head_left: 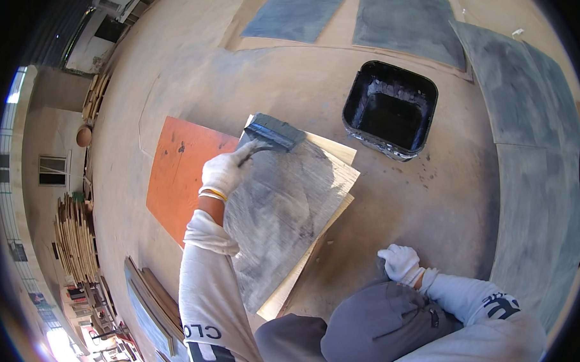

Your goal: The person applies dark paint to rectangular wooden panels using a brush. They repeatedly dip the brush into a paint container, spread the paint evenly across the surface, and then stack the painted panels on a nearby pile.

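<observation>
My left hand [223,175], in a white glove, is closed round the dark handle of a wide flat brush [274,133]. The brush's dark-coated head lies on the far edge of a wooden board [275,200]. Streaky grey-black coating covers most of that board, and pale bare wood shows along its right edge. My right hand [401,264], also gloved, rests curled beside my bent knee; a dark bit shows at its fingers, too unclear to name. A square black bucket [390,111] with dark liquid and smeared walls stands beyond the board to the right.
Beneath the coated board are more pale boards [330,155], and an orange-red panel [187,172] lies to its left. Dark-coated panels [409,23] lie on the floor at the back and along the right [536,198]. Boards [151,307] and wood strips [75,239] are stacked at left.
</observation>
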Available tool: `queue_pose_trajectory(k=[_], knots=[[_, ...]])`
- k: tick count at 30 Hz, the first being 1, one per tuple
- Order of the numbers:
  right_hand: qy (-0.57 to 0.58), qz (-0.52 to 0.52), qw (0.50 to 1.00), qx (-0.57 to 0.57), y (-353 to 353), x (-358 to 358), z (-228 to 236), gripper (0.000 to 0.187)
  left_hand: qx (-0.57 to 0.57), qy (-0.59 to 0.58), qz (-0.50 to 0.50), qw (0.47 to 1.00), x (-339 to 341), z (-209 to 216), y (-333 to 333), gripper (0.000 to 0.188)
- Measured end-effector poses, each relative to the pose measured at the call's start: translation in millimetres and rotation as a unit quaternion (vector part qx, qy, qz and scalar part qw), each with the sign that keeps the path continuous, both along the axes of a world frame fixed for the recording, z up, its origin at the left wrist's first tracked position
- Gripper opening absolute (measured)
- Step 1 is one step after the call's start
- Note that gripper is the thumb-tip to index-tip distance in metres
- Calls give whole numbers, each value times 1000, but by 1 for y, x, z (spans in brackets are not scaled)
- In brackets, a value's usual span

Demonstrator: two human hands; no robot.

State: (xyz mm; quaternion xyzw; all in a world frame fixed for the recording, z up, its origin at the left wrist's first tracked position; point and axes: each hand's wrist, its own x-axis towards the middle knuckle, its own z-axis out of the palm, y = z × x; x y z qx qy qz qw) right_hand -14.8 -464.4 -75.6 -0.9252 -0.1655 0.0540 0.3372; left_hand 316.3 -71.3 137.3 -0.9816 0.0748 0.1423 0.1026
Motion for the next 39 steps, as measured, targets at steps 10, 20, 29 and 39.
queue_pose_trajectory(k=[10, 20, 29, 39], knots=[[26, 12, 1000, -5, -4, 0, -10, 27, 64, 35, -77, 994, 12, 23, -2, 49], [23, 9, 1000, -3, -2, -1, -8, 28, 27, 66, -44, 996, 30, 17, 16, 59], [8, 2, 1000, -12, -2, 0, -2, 23, -17, 66, -77, 995, -35, 3, 13, 60], [13, -7, 1000, -10, -2, -2, -8, 23, -9, 18, -104, 994, -92, -12, -64, 62]])
